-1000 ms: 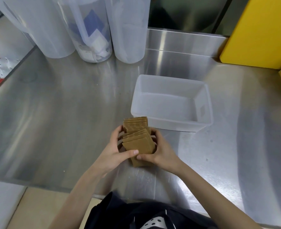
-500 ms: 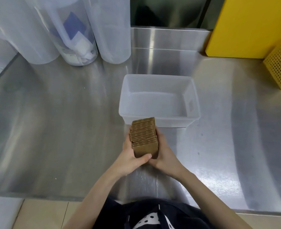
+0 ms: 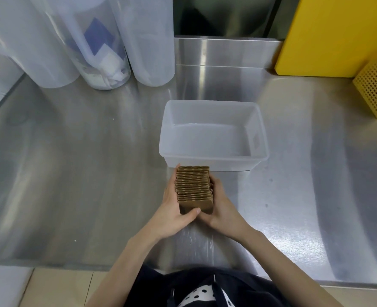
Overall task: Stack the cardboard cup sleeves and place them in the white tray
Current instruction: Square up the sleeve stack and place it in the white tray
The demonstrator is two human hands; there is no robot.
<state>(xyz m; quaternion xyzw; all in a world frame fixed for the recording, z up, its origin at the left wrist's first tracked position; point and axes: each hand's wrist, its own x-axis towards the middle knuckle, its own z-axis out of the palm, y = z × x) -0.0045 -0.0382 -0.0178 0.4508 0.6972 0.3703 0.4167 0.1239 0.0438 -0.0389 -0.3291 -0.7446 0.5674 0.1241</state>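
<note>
A neat stack of brown cardboard cup sleeves (image 3: 193,187) stands on edge on the steel counter, just in front of the white tray (image 3: 214,159). My left hand (image 3: 172,209) presses the stack's left side, thumb across its near face. My right hand (image 3: 222,207) clamps the right side. The tray holds nothing; its near wall almost touches the far end of the stack.
Three tall translucent containers (image 3: 103,41) stand at the back left. A yellow board (image 3: 338,34) leans at the back right, with a yellow perforated basket (image 3: 375,85) beside it. The counter's front edge (image 3: 50,262) runs close to my body.
The loose, fanned sleeves have been squeezed into one even block between both hands. The block now sits slightly closer to the tray's near wall.
</note>
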